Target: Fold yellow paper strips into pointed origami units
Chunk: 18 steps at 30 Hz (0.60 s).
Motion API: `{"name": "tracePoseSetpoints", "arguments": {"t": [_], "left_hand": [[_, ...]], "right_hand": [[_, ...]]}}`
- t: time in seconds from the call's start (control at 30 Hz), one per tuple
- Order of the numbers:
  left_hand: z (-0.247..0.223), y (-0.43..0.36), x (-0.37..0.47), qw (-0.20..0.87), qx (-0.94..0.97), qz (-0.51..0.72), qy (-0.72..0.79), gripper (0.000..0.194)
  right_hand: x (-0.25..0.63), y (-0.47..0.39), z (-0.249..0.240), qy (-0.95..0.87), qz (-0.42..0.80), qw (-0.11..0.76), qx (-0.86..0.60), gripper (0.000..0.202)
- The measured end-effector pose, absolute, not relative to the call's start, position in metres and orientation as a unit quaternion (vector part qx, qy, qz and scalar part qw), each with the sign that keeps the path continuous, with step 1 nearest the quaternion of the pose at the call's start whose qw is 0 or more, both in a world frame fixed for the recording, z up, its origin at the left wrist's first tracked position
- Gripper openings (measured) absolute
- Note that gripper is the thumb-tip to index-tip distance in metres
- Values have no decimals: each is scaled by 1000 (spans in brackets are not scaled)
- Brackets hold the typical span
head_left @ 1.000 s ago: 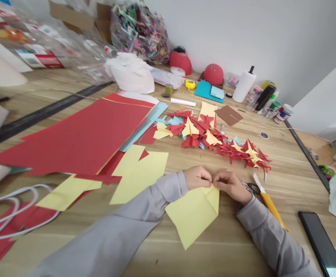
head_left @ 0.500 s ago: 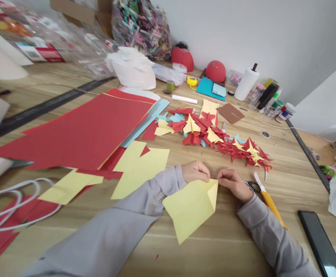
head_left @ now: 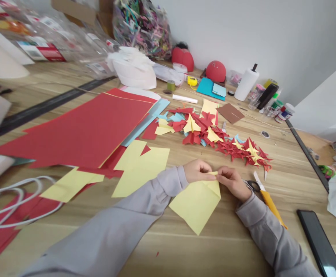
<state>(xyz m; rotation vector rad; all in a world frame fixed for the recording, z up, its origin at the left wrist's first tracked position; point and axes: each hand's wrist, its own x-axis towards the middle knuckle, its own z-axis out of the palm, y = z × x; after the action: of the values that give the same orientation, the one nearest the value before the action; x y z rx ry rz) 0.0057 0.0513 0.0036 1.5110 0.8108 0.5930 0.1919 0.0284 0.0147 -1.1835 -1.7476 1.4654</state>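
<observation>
Both hands pinch the upper edge of a yellow paper sheet, whose top part is folded over and whose lower corner points toward me. My left hand is closed on the top edge, thumb lying along it. At the right end of that edge my right hand grips the paper between thumb and fingers. The fingertips of the two hands nearly meet. Beyond them lie folded red paper stars with a few yellow ones. Beside my right hand rest a yellow-handled utility knife and black-handled scissors.
Large red paper sheets lie to the left, with yellow paper pieces nearer. A white cable loops at the left edge. A phone is at lower right. Bottles and jars stand by the wall.
The yellow sheet has turned slightly and shifted right, its lower corner swinging right. My left hand has slid right along its edge, closer to my right hand.
</observation>
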Motion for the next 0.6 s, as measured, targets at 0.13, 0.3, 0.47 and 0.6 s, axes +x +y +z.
{"name": "tracePoseSetpoints", "arguments": {"t": [0.13, 0.3, 0.47, 0.6], "left_hand": [[2, 51, 8, 575, 696, 243, 356, 38], [-1, 53, 10, 562, 720, 203, 353, 43], [-3, 52, 10, 616, 680, 200, 345, 36], [-3, 53, 10, 646, 643, 206, 355, 37]], "right_hand": [[188, 28, 13, -631, 559, 305, -443, 30], [186, 29, 12, -653, 531, 310, -443, 32], [188, 32, 11, -686, 502, 289, -440, 37], [187, 31, 11, -671, 510, 304, -445, 39]]}}
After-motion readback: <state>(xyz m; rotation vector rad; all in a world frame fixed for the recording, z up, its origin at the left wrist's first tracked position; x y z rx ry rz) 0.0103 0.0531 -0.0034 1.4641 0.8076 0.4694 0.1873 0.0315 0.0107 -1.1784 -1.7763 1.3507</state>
